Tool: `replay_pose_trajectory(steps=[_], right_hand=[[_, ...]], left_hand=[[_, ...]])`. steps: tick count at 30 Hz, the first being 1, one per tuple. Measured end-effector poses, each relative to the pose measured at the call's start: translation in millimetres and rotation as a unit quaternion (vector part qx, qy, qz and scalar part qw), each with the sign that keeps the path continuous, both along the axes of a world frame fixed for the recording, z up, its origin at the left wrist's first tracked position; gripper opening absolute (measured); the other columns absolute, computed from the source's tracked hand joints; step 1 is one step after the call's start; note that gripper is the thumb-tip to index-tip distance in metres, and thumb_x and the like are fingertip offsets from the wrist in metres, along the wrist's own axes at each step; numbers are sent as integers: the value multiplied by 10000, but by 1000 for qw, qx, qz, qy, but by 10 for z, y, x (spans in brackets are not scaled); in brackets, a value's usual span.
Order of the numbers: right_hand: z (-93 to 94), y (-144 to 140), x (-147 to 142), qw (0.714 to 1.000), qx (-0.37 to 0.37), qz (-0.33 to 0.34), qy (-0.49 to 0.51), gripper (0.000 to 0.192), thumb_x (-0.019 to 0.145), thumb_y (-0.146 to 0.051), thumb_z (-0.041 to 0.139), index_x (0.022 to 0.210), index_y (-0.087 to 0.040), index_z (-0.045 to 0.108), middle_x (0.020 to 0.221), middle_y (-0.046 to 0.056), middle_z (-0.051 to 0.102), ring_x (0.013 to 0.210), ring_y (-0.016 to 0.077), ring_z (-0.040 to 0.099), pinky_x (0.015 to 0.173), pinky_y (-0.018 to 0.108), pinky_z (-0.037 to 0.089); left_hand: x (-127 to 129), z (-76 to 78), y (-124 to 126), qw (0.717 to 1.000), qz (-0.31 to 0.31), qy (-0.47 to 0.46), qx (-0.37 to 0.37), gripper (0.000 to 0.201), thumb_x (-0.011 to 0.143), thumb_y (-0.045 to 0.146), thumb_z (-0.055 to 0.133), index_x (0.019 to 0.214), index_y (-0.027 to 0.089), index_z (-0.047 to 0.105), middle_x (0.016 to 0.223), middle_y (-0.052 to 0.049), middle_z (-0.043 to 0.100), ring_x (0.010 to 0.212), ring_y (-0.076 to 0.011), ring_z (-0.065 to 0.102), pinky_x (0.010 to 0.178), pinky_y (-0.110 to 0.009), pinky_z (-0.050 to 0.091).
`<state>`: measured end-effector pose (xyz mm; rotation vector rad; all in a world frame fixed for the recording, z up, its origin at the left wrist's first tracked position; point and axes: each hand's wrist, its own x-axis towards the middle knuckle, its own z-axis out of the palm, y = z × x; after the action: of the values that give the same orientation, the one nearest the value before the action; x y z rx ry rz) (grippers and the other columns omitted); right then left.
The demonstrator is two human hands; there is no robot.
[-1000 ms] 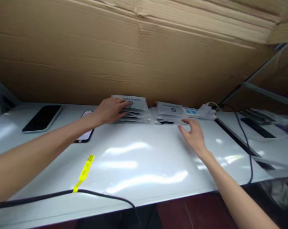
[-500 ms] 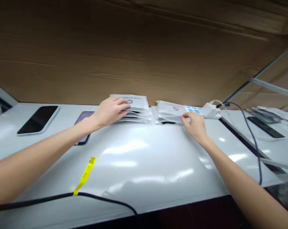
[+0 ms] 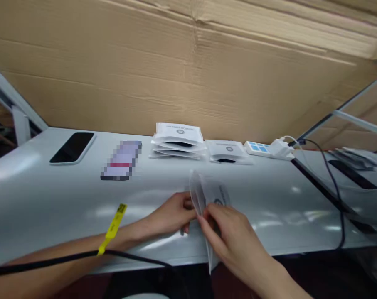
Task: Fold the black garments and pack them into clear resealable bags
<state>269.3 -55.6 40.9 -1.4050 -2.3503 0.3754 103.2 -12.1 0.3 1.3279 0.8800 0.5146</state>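
Both hands meet over the near edge of the white table and hold one thin clear packet between them. The left hand is closed on the packet's left edge, thumb and fingers pinched together. The right hand is closed on the packet's lower right part, fingers curled over its face. The packet stands nearly on edge, tilted, with a round dark logo just above the right hand's fingers; its lower end hangs past the table edge.

Beyond the hands, against the cardboard wall, lie two stacks of like packets: a taller stack straight ahead of the left hand and a lower stack ahead of the right hand. Farther right of these sits a white charger. Left of the taller stack lie two phones, well apart from the left hand. A black cable with a yellow tag crosses the left forearm.
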Motion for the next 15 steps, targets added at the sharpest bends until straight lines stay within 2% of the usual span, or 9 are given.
replay_pose_trajectory(steps=[2, 3, 6, 8, 11, 15], right_hand=[[24, -23, 11, 1000, -11, 21, 8, 205, 956, -243, 479, 776, -226, 575, 738, -6, 653, 690, 159, 605, 643, 264, 416], [41, -12, 53, 1000, -13, 10, 10, 202, 961, -261, 477, 795, -228, 587, 754, -4, 659, 705, 165, 607, 662, 274, 427], [73, 61, 273, 998, -14, -69, 5, 260, 967, -354, 456, 787, -229, 596, 744, 6, 655, 686, 180, 609, 661, 299, 447], [59, 105, 437, 993, -23, -112, -3, 283, 953, -412, 457, 796, -236, 612, 754, 13, 667, 686, 190, 626, 650, 304, 464], [-14, 119, 604, 987, -68, -147, -9, 279, 927, -465, 477, 871, -255, 652, 784, 17, 699, 696, 203, 660, 642, 305, 495], [-125, 63, 635, 979, -124, -160, 21, 308, 907, -494, 479, 989, -258, 660, 773, 26, 717, 686, 230, 684, 625, 330, 519]], left_hand=[[-80, 27, 21, 1000, 10, 9, -20, 162, 778, 302, 575, 869, 173, 610, 777, -8, 669, 531, -105, 527, 480, -222, 402], [-133, 44, 25, 999, 23, 21, -25, 169, 784, 325, 577, 859, 174, 586, 751, -2, 662, 494, -94, 504, 453, -215, 368], [-299, 87, 9, 995, 76, 61, -37, 228, 823, 410, 546, 861, 187, 515, 781, -15, 673, 448, -82, 469, 390, -204, 231], [-385, 93, -11, 992, 98, 74, -34, 225, 844, 416, 514, 856, 192, 509, 812, -27, 684, 451, -81, 464, 396, -211, 216], [-451, 58, -26, 993, 76, 89, -17, 186, 828, 368, 543, 878, 193, 582, 821, -34, 700, 465, -90, 481, 439, -236, 278], [-463, -16, -22, 994, 39, 103, -2, 263, 803, 334, 578, 1020, 199, 645, 869, -44, 728, 481, -127, 538, 460, -265, 322]])
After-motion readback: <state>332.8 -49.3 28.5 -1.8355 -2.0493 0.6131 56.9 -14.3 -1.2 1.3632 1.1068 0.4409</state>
